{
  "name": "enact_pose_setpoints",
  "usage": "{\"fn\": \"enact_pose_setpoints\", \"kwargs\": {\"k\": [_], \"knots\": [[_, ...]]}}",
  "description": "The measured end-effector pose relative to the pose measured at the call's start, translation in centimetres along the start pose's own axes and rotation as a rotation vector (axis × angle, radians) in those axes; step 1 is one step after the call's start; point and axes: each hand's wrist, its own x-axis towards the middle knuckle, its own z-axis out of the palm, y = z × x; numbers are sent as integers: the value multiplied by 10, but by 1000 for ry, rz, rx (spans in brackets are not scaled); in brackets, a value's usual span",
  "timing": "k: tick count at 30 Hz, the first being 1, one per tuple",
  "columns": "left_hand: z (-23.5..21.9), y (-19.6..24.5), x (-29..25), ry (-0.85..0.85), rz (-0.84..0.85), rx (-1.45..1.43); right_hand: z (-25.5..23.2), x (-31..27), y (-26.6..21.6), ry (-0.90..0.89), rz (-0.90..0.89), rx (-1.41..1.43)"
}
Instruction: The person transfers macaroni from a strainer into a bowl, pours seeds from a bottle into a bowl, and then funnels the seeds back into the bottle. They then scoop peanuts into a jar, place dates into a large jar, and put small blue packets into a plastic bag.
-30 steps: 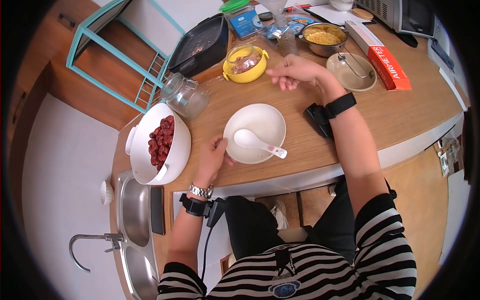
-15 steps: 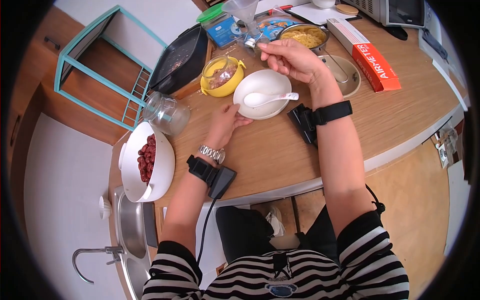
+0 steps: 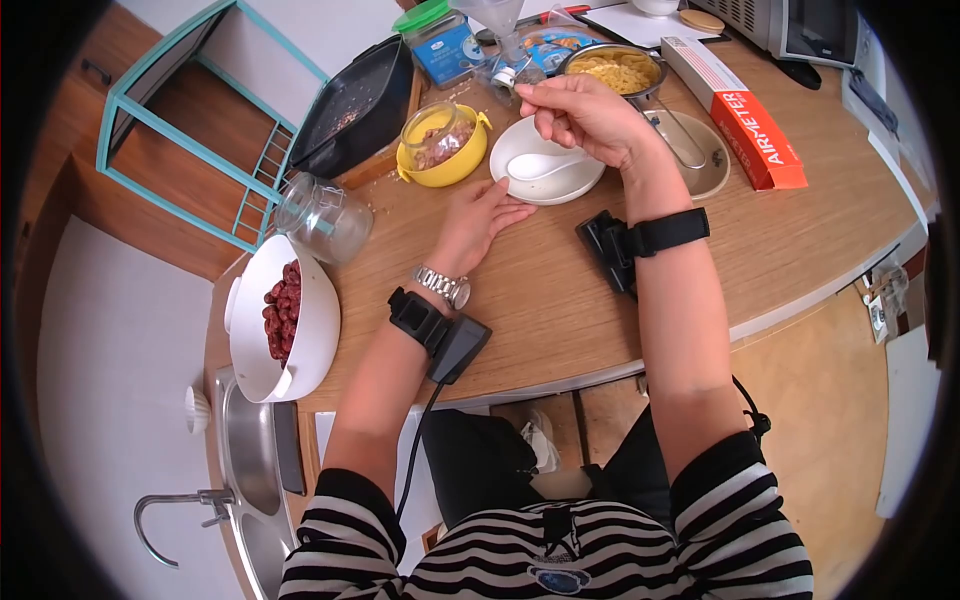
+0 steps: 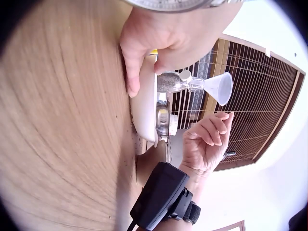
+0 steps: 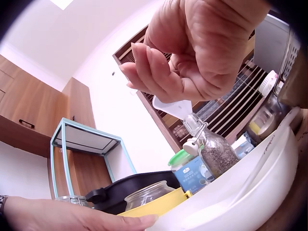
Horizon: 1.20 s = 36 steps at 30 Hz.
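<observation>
In the head view a white bowl [image 3: 550, 188] with a white spoon [image 3: 535, 167] stands on the counter. My left hand [image 3: 470, 225] lies by its near left rim, fingers extended; the left wrist view has that hand [image 4: 168, 43] touching the side of the bowl [image 4: 146, 101]. My right hand [image 3: 590, 118] is raised above the bowl's far right part, hiding some of it and the spoon's handle. Loosely bent and holding nothing, the fingers of the right hand [image 5: 192, 57] hang over the bowl [image 5: 269, 192] in the right wrist view.
Left of the bowl are a yellow bowl [image 3: 445, 165] holding a glass jar, a clear jar [image 3: 335, 222] and a white container [image 3: 310, 340] of red dates. Behind stand a seasoning bottle [image 5: 219, 156] with funnel and a metal bowl [image 3: 640, 70]. A beige bowl [image 3: 712, 170] and red-white box [image 3: 755, 140] sit right.
The white bowl and spoon have moved away from the counter's front edge and rightward, with my left hand following at its rim. My right hand has stayed raised.
</observation>
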Motion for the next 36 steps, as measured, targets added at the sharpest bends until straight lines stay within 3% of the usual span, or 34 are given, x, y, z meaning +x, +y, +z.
{"fn": "enact_pose_setpoints", "kwargs": {"k": [4,6,8,9,11,15,17,23,26,34,36], "knots": [[-6,1,3,-8,-19,-37,0,1,2,-6,8,-26],[-11,8,1,108,-40,-65,1,3,3,20,8,-54],[-22,8,5,198,-31,-134,-1,7,9,290,-75,-336],[-28,7,7,286,-24,-202,-2,10,12,289,-76,-338],[-41,9,11,321,-29,-286,-3,15,19,517,-118,-857],[-58,11,13,314,16,-397,0,11,27,453,-104,-1154],[-62,12,16,296,13,-441,3,8,27,346,76,-1270],[-61,17,20,259,39,-553,3,5,35,299,209,-1630],[-62,21,21,255,46,-552,9,3,30,285,257,-1727],[-62,22,5,261,73,-480,15,-2,19,190,363,-1668],[-63,22,-6,303,15,-488,14,-1,20,184,359,-1671]]}}
